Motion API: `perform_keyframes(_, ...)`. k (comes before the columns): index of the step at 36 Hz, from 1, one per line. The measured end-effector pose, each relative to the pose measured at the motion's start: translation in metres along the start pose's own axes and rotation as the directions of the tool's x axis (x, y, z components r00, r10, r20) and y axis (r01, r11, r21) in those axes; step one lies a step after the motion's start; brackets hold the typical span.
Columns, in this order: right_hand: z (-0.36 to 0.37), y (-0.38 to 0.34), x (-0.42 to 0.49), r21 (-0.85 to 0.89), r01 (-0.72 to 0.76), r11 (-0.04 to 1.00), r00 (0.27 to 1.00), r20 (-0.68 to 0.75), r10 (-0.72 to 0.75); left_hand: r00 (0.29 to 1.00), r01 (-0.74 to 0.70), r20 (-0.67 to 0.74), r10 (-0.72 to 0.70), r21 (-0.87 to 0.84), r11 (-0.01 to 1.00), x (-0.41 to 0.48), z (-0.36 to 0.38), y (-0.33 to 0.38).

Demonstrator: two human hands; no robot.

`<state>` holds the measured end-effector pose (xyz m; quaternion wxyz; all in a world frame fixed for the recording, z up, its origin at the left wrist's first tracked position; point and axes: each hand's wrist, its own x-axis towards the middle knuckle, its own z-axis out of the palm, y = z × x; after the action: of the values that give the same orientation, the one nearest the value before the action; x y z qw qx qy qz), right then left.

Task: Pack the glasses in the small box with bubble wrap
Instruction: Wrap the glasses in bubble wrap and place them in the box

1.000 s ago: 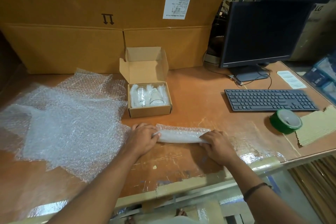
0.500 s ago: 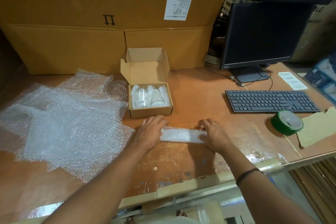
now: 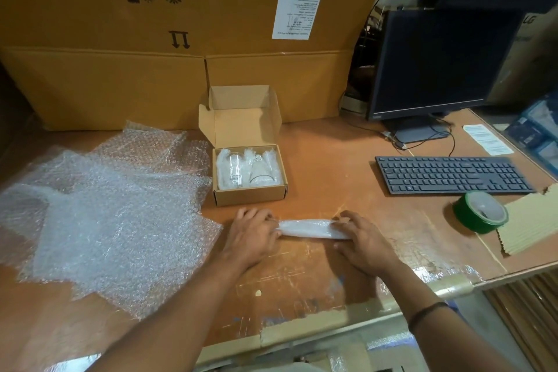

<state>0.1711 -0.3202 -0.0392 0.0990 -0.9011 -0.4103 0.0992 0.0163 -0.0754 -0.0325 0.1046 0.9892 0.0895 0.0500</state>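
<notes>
A small open cardboard box (image 3: 249, 195) stands on the wooden table, its lid flap upright. Inside lie two clear glasses (image 3: 246, 169) on bubble wrap. In front of the box lies a tight roll of bubble wrap (image 3: 308, 228). My left hand (image 3: 252, 232) grips the roll's left end, fingers curled over it. My right hand (image 3: 363, 238) holds the right end, fingers over the top and thumb on the near side. What the roll contains is hidden.
Loose sheets of bubble wrap (image 3: 99, 208) cover the table's left side. A green tape roll (image 3: 480, 214) and cardboard scrap (image 3: 531, 223) lie at the right, behind them a keyboard (image 3: 450, 174) and monitor (image 3: 437, 60). Large cartons (image 3: 181, 39) line the back.
The roll went from wider and looser to tighter, rolling away from me toward the box. Both hands moved forward with it and still hold its ends.
</notes>
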Motion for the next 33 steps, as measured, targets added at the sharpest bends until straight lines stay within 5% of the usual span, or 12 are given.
perform_keyframes(4, 0.0, -0.005, 0.011, -0.083, 0.008, 0.997, 0.999, -0.043, -0.011, 0.991, -0.052, -0.121, 0.055, 0.023, 0.998, 0.001, 0.002, -0.004)
perform_keyframes(8, -0.009, -0.015, 0.029, -0.184, 0.059, 0.981, 0.957, -0.269, -0.108, 0.935, -0.042, -0.349, 0.058, 0.054, 0.998, 0.002, 0.0, -0.016)
perform_keyframes(14, -0.051, -0.055, 0.073, -0.154, 0.159, 0.975, 0.852, -0.477, -0.214, 0.828, 0.129, -0.548, -0.116, -0.015, 0.992, 0.011, -0.033, -0.043)
perform_keyframes(21, -0.079, -0.105, 0.138, -0.025, 0.166, 0.986, 0.891, -0.424, -0.161, 0.798, 0.245, -0.539, -0.27, -0.119, 0.962, 0.035, -0.075, -0.09)
perform_keyframes(27, -0.085, -0.122, 0.18, 0.084, 0.057, 0.995, 0.948, -0.316, -0.027, 0.912, 0.319, -0.239, -0.333, -0.098, 0.943, 0.057, -0.088, -0.114)
perform_keyframes(33, -0.081, -0.131, 0.207, -0.082, 0.053, 0.995, 0.943, -0.323, -0.077, 0.861, 0.368, -0.37, -0.349, -0.019, 0.929, 0.082, -0.079, -0.13)
